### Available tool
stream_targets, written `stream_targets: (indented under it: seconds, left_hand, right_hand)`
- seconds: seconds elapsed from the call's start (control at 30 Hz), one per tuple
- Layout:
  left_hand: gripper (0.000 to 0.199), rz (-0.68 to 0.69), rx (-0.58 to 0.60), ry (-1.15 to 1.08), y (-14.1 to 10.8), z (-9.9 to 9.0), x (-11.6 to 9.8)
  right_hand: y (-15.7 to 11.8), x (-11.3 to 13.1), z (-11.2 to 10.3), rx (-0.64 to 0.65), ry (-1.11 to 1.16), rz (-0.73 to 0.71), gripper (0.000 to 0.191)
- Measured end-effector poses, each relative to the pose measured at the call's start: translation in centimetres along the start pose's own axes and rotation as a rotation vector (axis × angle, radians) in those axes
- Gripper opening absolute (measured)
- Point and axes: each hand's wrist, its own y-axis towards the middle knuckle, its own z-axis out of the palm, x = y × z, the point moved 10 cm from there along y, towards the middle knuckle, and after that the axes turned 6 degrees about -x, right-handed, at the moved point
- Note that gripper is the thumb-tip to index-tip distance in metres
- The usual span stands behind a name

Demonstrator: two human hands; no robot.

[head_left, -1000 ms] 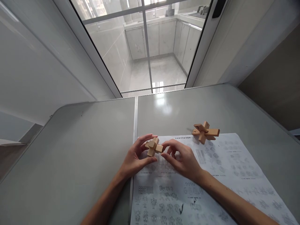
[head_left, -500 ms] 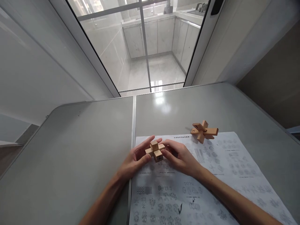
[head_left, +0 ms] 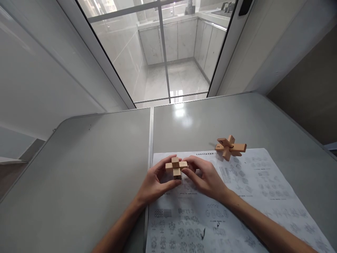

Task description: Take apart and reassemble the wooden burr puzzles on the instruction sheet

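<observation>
A small wooden burr puzzle [head_left: 176, 168] of pale interlocking blocks is held between my two hands, just over the top left of a printed sheet [head_left: 221, 211]. My left hand [head_left: 158, 182] grips it from the left, thumb at the lower front block and fingers behind. From the right, my right hand [head_left: 205, 174] pinches the block on that side between thumb and fingers. Part of the puzzle's back and underside is hidden. Beyond my right hand, a second wooden puzzle [head_left: 230, 147], darker and star-shaped with numbered pieces, stands at the sheet's upper edge.
The grey table [head_left: 105, 168] has a metal seam strip [head_left: 151, 133] running front to back beside the sheet. A glass door [head_left: 168, 52] with a metal frame rises behind the table's far edge. White panels flank it.
The pale puzzle has turned slightly, its front block now facing me more squarely. My left thumb has slid right, under the front block. My right hand stays nearly in place.
</observation>
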Motion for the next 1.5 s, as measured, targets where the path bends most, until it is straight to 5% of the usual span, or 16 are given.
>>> stream_targets:
  seconds: [0.97,1.5]
  left_hand:
    - [0.063,-0.022,-0.043,0.126,-0.2,-0.2,0.3]
    - [0.065,0.142,-0.099,0.250,-0.6,-0.4,-0.9]
  right_hand:
    - [-1.0,2.2,0.8,0.017,-0.252,-0.300,0.012]
    - [-0.7,0.5,1.0,0.076,-0.092,-0.096,0.008]
